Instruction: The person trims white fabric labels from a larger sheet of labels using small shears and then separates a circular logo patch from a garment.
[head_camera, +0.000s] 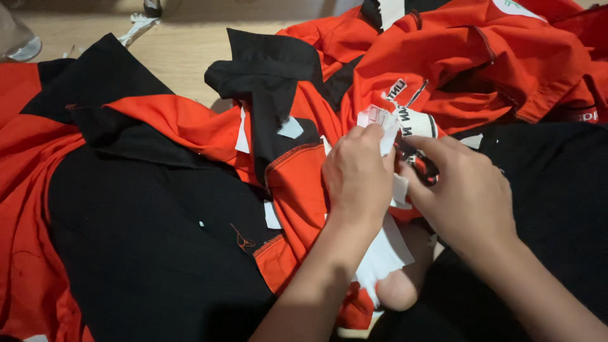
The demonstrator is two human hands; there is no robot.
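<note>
1. Two hands meet over a heap of red-and-black garments (190, 209) that covers most of the tabletop (183, 44), close to its near right part.
2. The left hand (358, 177) is curled, back upward, with its fingers pinched shut on a small white label (380, 126) that sticks up above the fingertips.
3. The right hand (465, 190) sits just beside the left one, touching or nearly touching it, and is closed around small dark scissors (421, 161); only part of the tool shows between the two hands, so how far its blades stand apart cannot be told.
4. The label and the scissors lie together at the gap between the hands, above red cloth.
5. A larger white piece of cloth or paper (386, 250) hangs below the left wrist, partly hidden by the forearm.
6. More small white tags (290, 128) lie on the black collar area left of the hands, one narrow strip (242, 133) just beside it.
7. A second red garment (481, 57) is bunched toward the far right corner, with a white printed patch (415, 121) just beyond the hands.
8. Bare pale wood shows only along the far edge, where a clear glass object (16, 38) stands at the far left corner.
</note>
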